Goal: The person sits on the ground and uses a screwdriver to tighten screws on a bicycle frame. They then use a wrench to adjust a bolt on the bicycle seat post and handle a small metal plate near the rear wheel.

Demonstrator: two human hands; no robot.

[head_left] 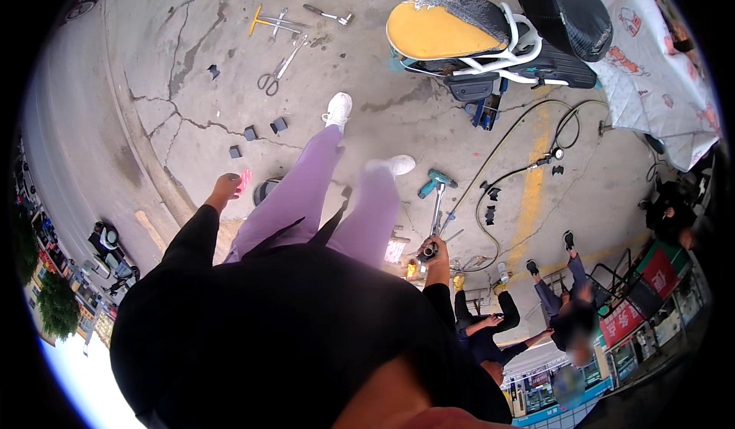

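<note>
My left hand [223, 190] is held out to the left at the end of a black sleeve. Its fingers are closed on a small pink-and-white piece [244, 182], whose exact kind I cannot make out. Low on the right, my right hand [437, 254] wraps around a grey metal tool [430, 250] with a dark round end; a long metal shaft seems to run up from it. Just beyond that shaft is a teal power drill [436, 182], low over or on the pavement. Small bottles and a pale box lie beside my right hand.
A scooter with a yellow seat [440, 31] stands at the far right. A hose with a gauge [558, 153] curls across the pavement. Scissors [269, 82], wrenches [285, 23] and dark blocks [279, 125] lie ahead. People sit at the right; a road runs along the left.
</note>
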